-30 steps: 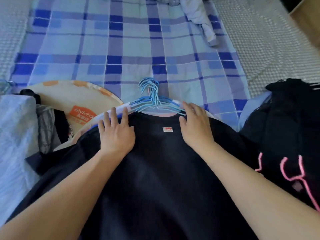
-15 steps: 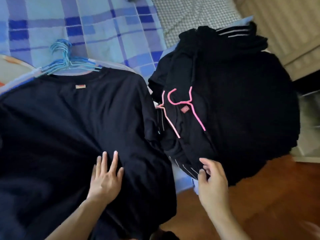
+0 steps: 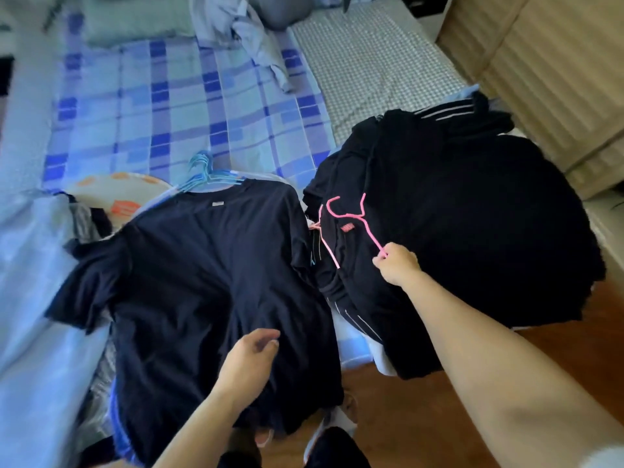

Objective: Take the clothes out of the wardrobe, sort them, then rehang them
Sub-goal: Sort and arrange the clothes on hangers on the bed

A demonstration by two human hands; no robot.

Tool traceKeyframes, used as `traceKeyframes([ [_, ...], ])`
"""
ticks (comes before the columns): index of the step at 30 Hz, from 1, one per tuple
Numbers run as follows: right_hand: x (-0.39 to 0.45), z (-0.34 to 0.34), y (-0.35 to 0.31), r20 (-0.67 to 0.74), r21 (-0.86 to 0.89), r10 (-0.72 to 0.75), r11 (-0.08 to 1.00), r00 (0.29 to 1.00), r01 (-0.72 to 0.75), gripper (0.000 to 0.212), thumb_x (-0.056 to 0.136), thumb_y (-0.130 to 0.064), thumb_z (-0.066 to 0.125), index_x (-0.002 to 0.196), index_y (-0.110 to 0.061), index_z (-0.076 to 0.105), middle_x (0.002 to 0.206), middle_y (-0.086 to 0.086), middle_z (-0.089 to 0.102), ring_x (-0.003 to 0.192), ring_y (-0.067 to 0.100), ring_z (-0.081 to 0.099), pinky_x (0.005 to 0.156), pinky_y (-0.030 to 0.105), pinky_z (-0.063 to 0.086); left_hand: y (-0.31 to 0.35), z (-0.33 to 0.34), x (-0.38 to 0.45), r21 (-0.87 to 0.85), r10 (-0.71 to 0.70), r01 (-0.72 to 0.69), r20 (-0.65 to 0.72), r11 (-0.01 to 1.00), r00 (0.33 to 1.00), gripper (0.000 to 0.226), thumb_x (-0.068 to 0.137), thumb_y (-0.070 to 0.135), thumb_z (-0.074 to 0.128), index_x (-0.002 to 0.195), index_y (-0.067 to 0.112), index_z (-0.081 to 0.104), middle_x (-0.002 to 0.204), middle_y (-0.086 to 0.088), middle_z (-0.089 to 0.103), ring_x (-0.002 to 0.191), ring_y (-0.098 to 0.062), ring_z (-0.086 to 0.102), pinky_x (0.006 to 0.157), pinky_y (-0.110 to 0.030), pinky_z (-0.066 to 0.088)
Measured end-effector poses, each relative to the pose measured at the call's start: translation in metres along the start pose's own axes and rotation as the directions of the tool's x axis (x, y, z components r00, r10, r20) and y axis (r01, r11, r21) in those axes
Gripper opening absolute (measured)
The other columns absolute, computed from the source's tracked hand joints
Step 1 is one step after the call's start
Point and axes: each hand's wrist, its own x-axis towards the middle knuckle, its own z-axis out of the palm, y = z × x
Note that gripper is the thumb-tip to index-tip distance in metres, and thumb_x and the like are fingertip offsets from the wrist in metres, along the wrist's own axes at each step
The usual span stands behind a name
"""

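While the right hand (image 3: 396,265) reaches onto the black clothes pile (image 3: 472,231), its fingers (image 3: 383,256) pinch the lower end of the pink hanger (image 3: 351,216) lying on top of that pile. Left hand (image 3: 248,363) hovers over the dark T-shirt (image 3: 189,282) left of the pile, fingers loosely curled, holding nothing. Blue hangers (image 3: 202,175) poke out at the T-shirt's collar, on the checked bed (image 3: 189,106).

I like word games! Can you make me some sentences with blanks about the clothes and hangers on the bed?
The right hand pinches a ____ hanger.
The hangers above the dark T-shirt are ____.
The left hand holds ____.
The bed sheet is blue and ____.

Missing words: pink; blue; nothing; checked
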Motion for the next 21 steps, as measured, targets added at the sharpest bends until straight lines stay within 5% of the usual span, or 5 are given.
traceKeyframes([
  [4, -0.022, -0.057, 0.041, -0.171, 0.402, 0.156, 0.913, 0.973, -0.076, 0.028, 0.102, -0.028, 0.046, 0.091, -0.01, 0.064, 0.098, 0.009, 0.065, 0.092, 0.029, 0.06, 0.083, 0.043, 0.051, 0.009, -0.003, -0.02, -0.049, -0.041, 0.04, -0.015, 0.998, 0.999, 0.018, 0.101, 0.026, 0.056, 0.112, 0.033, 0.069, 0.109, 0.014, 0.069, 0.106, -0.006, 0.061, 0.085, -0.023, 0.041],
  [8, -0.056, -0.141, 0.094, -0.394, 0.507, 0.306, 0.859, 0.867, -0.073, 0.026, 0.102, -0.019, 0.042, 0.1, -0.012, 0.067, 0.112, 0.012, 0.064, 0.099, 0.03, 0.058, 0.085, 0.039, 0.047, 0.034, -0.006, -0.029, -0.057, 0.014, -0.013, 0.001, 0.998, 1.0, 0.019, 0.1, 0.027, 0.056, 0.109, 0.034, 0.071, 0.106, 0.012, 0.071, 0.105, -0.007, 0.063, 0.088, -0.028, 0.045],
  [11, -0.093, -0.219, 0.114, -0.61, 0.386, 0.303, 0.921, 0.732, -0.06, 0.027, 0.103, -0.021, 0.041, 0.102, -0.014, 0.067, 0.114, 0.017, 0.063, 0.101, 0.037, 0.057, 0.078, 0.037, 0.039, 0.072, -0.002, -0.027, -0.082, 0.102, -0.102, 0.005, 0.991, 0.995, 0.018, 0.1, 0.024, 0.057, 0.104, 0.032, 0.073, 0.101, 0.008, 0.073, 0.098, -0.011, 0.067, 0.083, -0.03, 0.048],
  [16, -0.182, -0.312, 0.104, -0.851, 0.122, 0.1, 0.993, 0.515, 0.009, 0.026, 0.103, -0.026, 0.046, 0.107, -0.012, 0.068, 0.108, 0.011, 0.06, 0.1, 0.035, 0.057, 0.076, 0.039, 0.041, 0.151, 0.012, -0.051, -0.179, 0.309, -0.299, 0.029, 0.937, 0.951, 0.02, 0.099, 0.019, 0.059, 0.095, 0.03, 0.075, 0.081, 0.014, 0.073, 0.08, -0.01, 0.066, 0.076, -0.032, 0.051],
  [21, -0.282, -0.367, 0.074, -0.935, -0.15, -0.16, 0.987, 0.316, 0.056, 0.027, 0.102, -0.029, 0.049, 0.111, -0.012, 0.068, 0.106, 0.009, 0.062, 0.099, 0.032, 0.059, 0.073, 0.034, 0.037, 0.233, 0.001, -0.109, -0.175, 0.583, -0.575, -0.007, 0.799, 0.812, 0.02, 0.101, 0.026, 0.057, 0.102, 0.036, 0.073, 0.099, 0.015, 0.074, 0.096, -0.007, 0.068, 0.086, -0.024, 0.051],
])
